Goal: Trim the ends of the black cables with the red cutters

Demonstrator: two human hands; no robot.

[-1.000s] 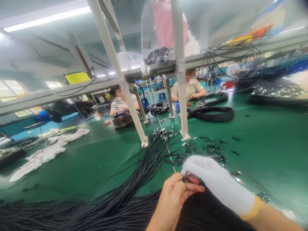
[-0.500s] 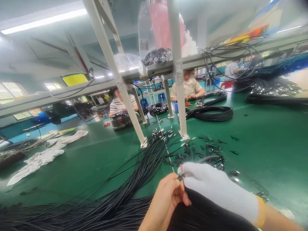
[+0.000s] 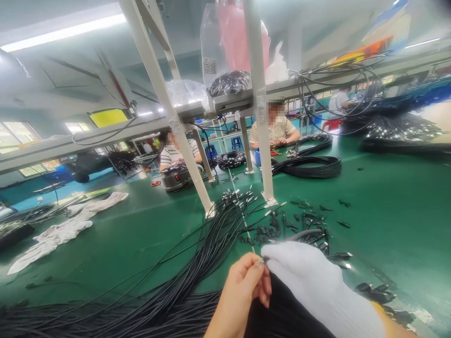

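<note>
My bare left hand (image 3: 244,286) is closed in a pinch at the lower middle. A small metal-tipped cable end (image 3: 260,261) shows at its fingertips. Against it, my right hand (image 3: 310,277), in a white knit glove, is closed with its fingertips on a small black piece (image 3: 266,258); the glove hides most of that piece. A thick bundle of black cables (image 3: 197,263) runs up the table left of my hands, with silvery plug tips at its far end. Beyond my right hand lie loose small black pieces (image 3: 268,232) and a grey curved rod-like thing (image 3: 305,234), partly covered.
A post (image 3: 262,141) and a slanted post (image 3: 176,122) of the shelf frame stand on the green table (image 3: 387,211). Coiled black cables (image 3: 313,166) lie behind. White gloves (image 3: 59,234) lie left. Two people in striped shirts sit across. Black plugs (image 3: 380,293) lie at right.
My right hand has shifted slightly down, uncovering more black plugs beside it. The copper-coloured strip seen upright between my hands is out of sight. My left fingers have curled in a little.
</note>
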